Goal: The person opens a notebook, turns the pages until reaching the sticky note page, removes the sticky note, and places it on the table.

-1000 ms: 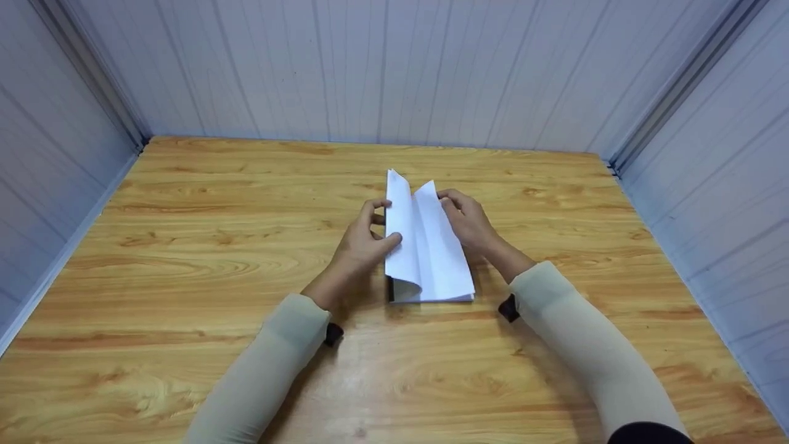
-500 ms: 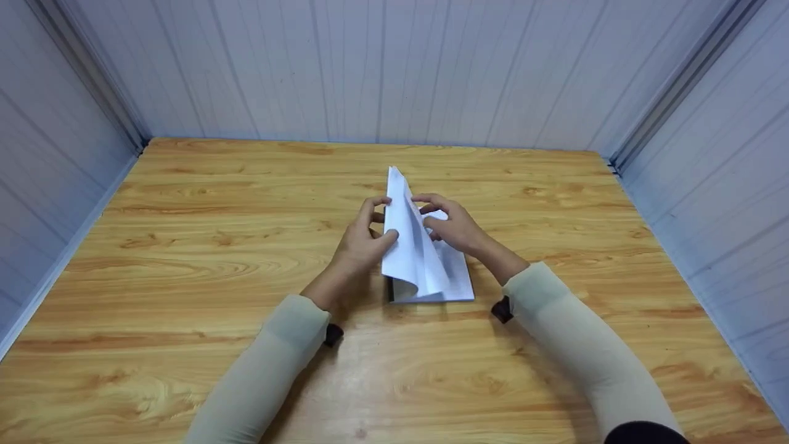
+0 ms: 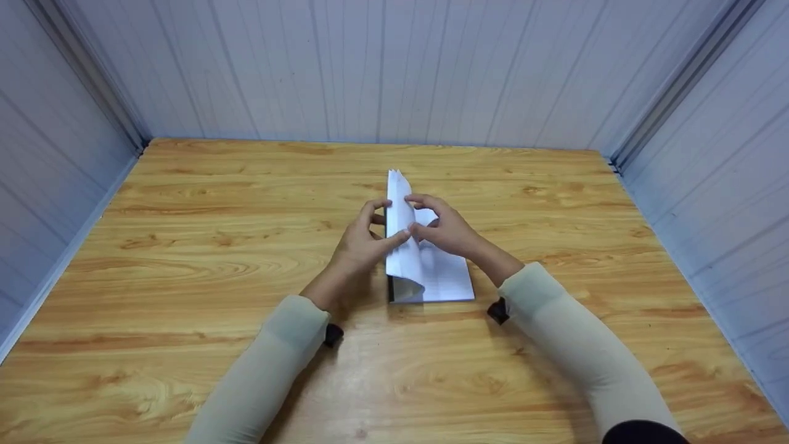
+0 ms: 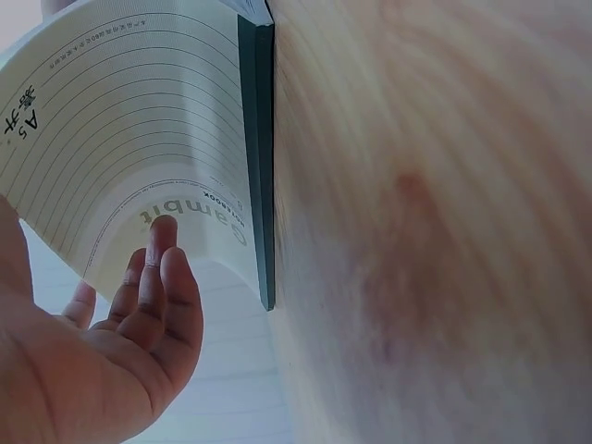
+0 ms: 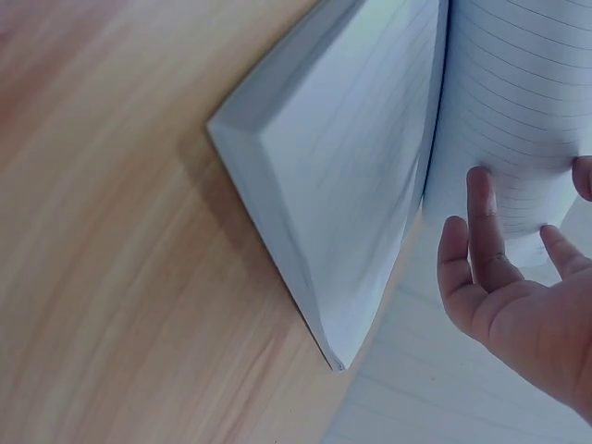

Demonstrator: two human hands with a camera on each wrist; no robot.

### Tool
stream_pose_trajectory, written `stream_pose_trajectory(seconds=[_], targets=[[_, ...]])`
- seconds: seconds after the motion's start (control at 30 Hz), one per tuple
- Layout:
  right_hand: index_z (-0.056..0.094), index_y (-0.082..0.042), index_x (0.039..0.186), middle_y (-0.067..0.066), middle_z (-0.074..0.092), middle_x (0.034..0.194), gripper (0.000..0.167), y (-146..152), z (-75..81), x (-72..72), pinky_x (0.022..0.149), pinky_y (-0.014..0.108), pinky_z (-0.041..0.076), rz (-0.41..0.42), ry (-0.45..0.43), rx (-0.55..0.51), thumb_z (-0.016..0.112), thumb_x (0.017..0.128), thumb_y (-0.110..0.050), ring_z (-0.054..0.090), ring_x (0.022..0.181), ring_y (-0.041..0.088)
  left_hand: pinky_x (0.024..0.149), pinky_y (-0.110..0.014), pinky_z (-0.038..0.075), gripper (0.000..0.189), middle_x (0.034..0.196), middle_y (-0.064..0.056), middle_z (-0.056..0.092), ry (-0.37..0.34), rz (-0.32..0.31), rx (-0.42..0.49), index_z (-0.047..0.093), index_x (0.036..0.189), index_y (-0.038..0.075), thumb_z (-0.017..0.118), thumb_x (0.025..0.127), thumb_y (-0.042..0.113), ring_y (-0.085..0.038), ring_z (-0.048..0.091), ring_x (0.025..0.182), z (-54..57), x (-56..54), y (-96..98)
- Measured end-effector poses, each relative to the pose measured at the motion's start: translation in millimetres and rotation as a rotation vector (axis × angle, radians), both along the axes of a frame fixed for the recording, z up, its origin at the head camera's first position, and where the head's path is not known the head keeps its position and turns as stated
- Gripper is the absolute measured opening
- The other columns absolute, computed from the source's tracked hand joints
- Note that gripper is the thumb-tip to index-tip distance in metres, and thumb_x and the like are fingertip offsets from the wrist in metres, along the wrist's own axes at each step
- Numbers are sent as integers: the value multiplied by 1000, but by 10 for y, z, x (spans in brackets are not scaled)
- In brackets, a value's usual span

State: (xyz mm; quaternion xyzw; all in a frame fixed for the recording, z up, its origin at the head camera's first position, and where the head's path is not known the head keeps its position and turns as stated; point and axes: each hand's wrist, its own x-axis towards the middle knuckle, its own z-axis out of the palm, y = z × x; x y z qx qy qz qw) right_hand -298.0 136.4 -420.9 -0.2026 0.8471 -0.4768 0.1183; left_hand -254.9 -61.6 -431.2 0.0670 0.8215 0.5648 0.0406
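A notebook (image 3: pixel 447 280) with white lined pages and a dark spine edge lies open on the wooden table. Its left-hand leaves (image 3: pixel 399 253) stand raised and curved. My left hand (image 3: pixel 363 237) holds these leaves, thumb on the near face and fingers at the outer side. In the left wrist view, its fingers are behind the curved leaf (image 4: pixel 139 120), which bears printed lettering. Against the other face, my right hand (image 3: pixel 447 228) touches the lined page (image 5: pixel 527 92) with its fingertips. The two thumbs are close together at the leaf.
The wood-grain table (image 3: pixel 216 259) extends around the notebook. White panelled walls (image 3: pixel 345 74) enclose its back and both sides. Dark wrist-worn devices (image 3: pixel 333 335) show under both sleeves.
My right hand has moved leftward with a page, from the notebook's right side to the raised leaves. That page now lies against them. My left hand stays nearly in place, its thumb shifted slightly right.
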Motion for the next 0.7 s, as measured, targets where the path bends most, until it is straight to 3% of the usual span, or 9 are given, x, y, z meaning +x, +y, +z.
stream_pose_trajectory(seconds=[0.17, 0.3, 0.47, 0.6, 0.7], targets=[[47, -15, 139, 13, 46, 139, 45, 48, 1, -33, 82, 41, 53, -52, 33, 25, 55, 95, -20, 64, 89, 26, 68, -32, 56, 61, 119, -7, 56, 27, 3, 51, 42, 134, 29, 74, 82, 26, -22, 65, 79, -13, -1, -4], [53, -8, 131, 15, 54, 131, 36, 117, -12, -83, 82, 36, 50, -133, 103, 56, 54, 95, -17, 60, 96, 27, 68, -31, 56, 62, 119, -8, 57, 32, 5, 81, 43, 135, 28, 72, 82, 18, -23, 65, 79, -18, -4, -1], [54, -1, 127, 19, 57, 125, 35, 200, -16, -122, 91, 43, 49, -191, 147, 89, 53, 94, -13, 57, 107, 32, 68, -31, 55, 62, 119, -8, 57, 41, 12, 74, 43, 135, 29, 68, 80, 14, -23, 64, 81, -10, -11, 1], [57, -5, 125, 13, 59, 121, 34, 249, -31, -142, 99, 48, 40, -272, 218, 267, 55, 93, -18, 53, 113, 31, 67, -30, 54, 60, 121, -8, 56, 57, 16, 57, 44, 135, 29, 65, 80, 14, -25, 63, 80, -1, -10, -3], [58, -9, 125, 10, 58, 120, 36, 275, -46, -158, 97, 51, 35, -323, 244, 430, 57, 91, -23, 49, 115, 30, 67, -29, 52, 57, 121, -9, 57, 63, 21, 32, 46, 133, 29, 63, 81, 15, -24, 62, 80, 9, -7, -3]])
